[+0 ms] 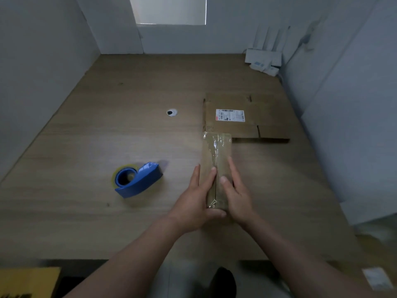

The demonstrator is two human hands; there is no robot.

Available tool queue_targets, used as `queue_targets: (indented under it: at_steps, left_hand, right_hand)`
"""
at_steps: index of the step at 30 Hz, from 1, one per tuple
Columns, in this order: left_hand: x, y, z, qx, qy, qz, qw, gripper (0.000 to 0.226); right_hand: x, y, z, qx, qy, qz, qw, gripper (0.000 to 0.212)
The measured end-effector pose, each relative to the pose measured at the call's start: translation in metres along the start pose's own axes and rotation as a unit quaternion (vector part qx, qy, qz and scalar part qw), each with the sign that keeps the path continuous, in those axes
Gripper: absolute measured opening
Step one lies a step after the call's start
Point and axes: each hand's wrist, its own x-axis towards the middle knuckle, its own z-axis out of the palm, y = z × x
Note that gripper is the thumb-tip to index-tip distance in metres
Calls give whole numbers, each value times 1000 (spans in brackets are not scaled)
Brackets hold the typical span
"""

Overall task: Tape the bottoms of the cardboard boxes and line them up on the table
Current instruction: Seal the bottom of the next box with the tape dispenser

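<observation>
Left hand point(197, 196) gripped the box's point(217, 151) near end, right hand point(236, 194) pressed flat-fingered; its long axis ran away between them.

A small round cable hole point(171, 112), white-ringed with a dark centre, sits in the tabletop point(103, 108) about midway between the left and right edges. In the far right corner lies a white power strip point(263, 57), with a smaller white block point(261, 66) touching its near side. White wall panels point(43, 61) stand along the left, far and right edges. Below the near edge shows a yellow surface point(28, 280) at the left and a dark blurred shape point(223, 280) further right
</observation>
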Motion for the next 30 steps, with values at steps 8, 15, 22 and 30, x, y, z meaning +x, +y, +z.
queue_targets:
  at_steps: [8, 15, 22, 30]
  left_hand:
    - [3, -9, 7, -27, 37, 11, 999, 99]
    - [-2, 8, 18, -31, 138, 1, 990, 59]
    - [26, 19, -10, -29, 121, -64, 990, 76]
    - [38, 25, 9, -97, 113, -76, 986, 92]
  right_hand:
    - [0, -3, 7, 6, 82, -21, 996, 38]
    - [4, -7, -2, -74, 44, 2, 996, 51]
    - [61, -35, -26, -218, 54, 30, 974, 69]
    - [139, -37, -22, -184, -29, 77, 979, 65]
